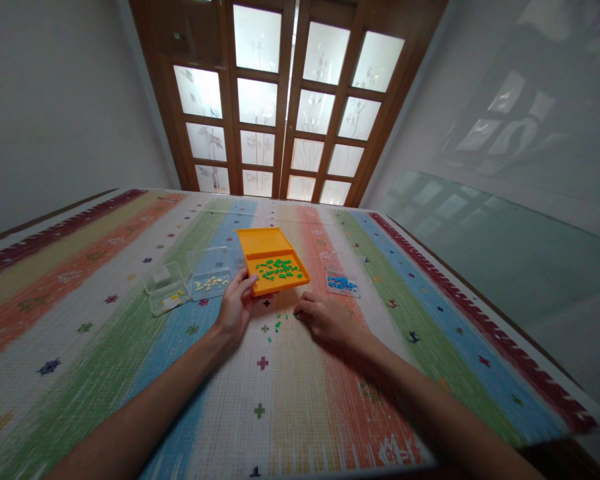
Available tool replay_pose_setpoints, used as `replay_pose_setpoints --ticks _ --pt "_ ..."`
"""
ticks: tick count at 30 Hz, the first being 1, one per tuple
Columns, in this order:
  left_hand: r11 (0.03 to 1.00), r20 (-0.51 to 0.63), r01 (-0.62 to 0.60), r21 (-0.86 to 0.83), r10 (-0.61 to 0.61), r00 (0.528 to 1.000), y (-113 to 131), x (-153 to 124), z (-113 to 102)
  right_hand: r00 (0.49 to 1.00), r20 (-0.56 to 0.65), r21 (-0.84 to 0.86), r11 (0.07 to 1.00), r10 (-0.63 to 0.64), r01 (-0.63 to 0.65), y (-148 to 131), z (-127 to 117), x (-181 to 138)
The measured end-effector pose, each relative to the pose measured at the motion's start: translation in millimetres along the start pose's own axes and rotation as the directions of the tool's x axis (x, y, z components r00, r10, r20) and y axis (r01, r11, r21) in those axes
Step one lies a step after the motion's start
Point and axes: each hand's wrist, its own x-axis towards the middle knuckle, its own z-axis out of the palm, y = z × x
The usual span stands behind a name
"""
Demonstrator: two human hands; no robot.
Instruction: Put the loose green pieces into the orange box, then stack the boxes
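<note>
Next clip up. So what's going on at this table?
A person's left hand holds an open orange case with green pieces in it. Their right hand is down by loose green pieces on the striped cloth; whether it grips one is unclear. Clear boxes with yellow pieces and cream pieces sit to the left, and one with blue pieces to the right.

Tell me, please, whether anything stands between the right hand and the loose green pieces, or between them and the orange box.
Nothing visible stands between the right hand and the loose green pieces. Between them and the inside of the open orange box is only its near rim.
</note>
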Motion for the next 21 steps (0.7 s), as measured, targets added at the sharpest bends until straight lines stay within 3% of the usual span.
replay_pose_setpoints --ticks 7,11,15,21 --pt "1.0 0.005 -0.004 0.006 0.004 1.0 -2 0 -1 1.0 -0.019 -0.093 0.996 0.013 -0.014 -2 9 -3" --pt "1.0 0.012 -0.006 0.015 0.006 1.0 -1 0 -2 0.999 -0.027 -0.061 0.998 -0.024 0.022 0 6 -1" --pt "1.0 0.0 -0.003 0.013 0.003 1.0 -2 1 -1 0.988 -0.054 -0.006 0.989 -0.147 0.147 0 -8 2" --pt "0.999 0.024 0.031 0.016 -0.032 0.999 -4 -2 1 0.945 -0.261 0.117 0.965 -0.197 0.234 -20 -44 16"
